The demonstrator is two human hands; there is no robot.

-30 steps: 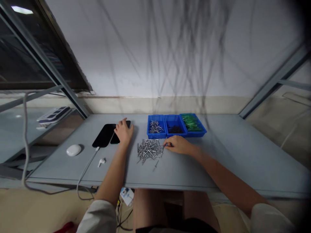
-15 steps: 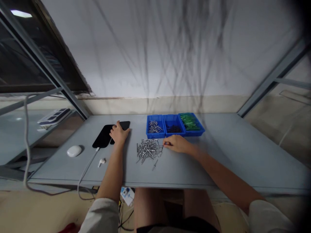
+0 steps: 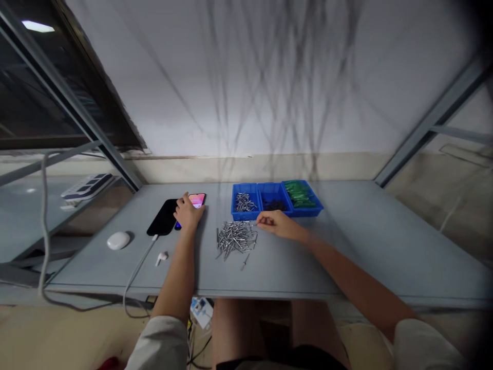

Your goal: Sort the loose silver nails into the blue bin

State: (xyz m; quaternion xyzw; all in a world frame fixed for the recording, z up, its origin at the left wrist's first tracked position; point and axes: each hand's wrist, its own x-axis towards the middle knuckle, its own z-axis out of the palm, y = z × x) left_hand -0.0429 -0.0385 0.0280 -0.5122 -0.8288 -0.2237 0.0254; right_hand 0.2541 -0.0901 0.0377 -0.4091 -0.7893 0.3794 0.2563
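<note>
My left hand (image 3: pixel 188 211) rests with fingers apart over a phone (image 3: pixel 197 200) whose screen is lit pink and blue. My right hand (image 3: pixel 272 223) is closed at the right edge of a pile of metal rivets (image 3: pixel 235 238), in front of the blue bins; what its fingertips pinch is too small to make out. The left blue bin (image 3: pixel 245 201) holds some rivets, the middle one dark small pieces (image 3: pixel 274 205), the right one green packets (image 3: pixel 299 193). One rivet (image 3: pixel 245 262) lies apart, nearer the front edge.
A second, dark phone (image 3: pixel 162 218) with a white cable (image 3: pixel 139 265) lies left of my left hand. Further left are a white earbud (image 3: pixel 162 257) and a rounded white case (image 3: pixel 117 240). A power strip (image 3: pixel 88 187) sits beyond the left frame post.
The screen of the phone under my left hand has lit up. My right hand has shifted slightly up and left, its fingers curled more.
</note>
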